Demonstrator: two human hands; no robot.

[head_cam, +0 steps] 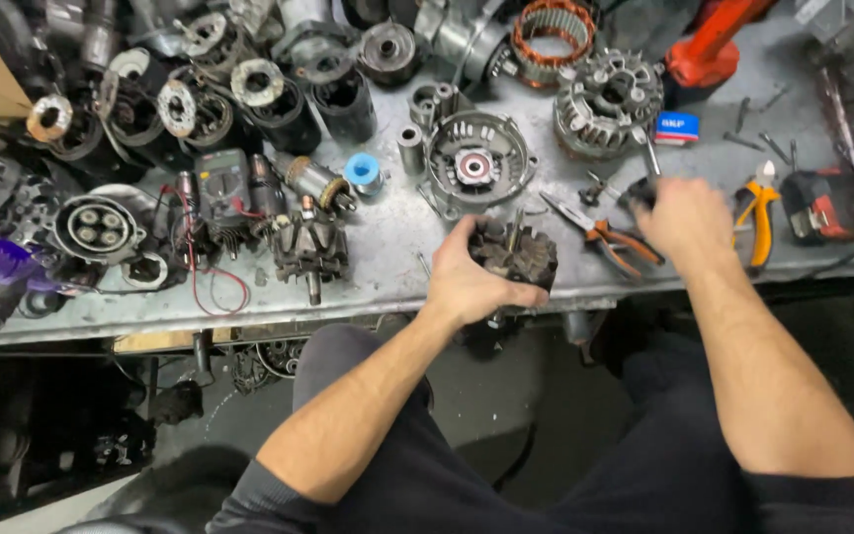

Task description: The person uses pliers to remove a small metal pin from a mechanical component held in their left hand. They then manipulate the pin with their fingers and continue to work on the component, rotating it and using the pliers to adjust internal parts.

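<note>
Cluttered across its whole top, the metal workbench (397, 252) is carrying motor parts in every corner. We are gripping a dark claw-pole rotor (516, 255) in our left hand (469, 277), fingers wrapped tight around it, just above the bench's near edge. Our right hand (682, 216) is closing over a small tool beside the orange-handled pliers (610, 237); whether it is pinching it, we cannot tell. An open round housing (476, 163) is lying behind, so the rotor is already out and not yet refitted.

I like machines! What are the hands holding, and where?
The left hand grips a dark alternator rotor around its side. The right hand reaches over tools on the bench; whether it holds anything cannot be told.
</note>
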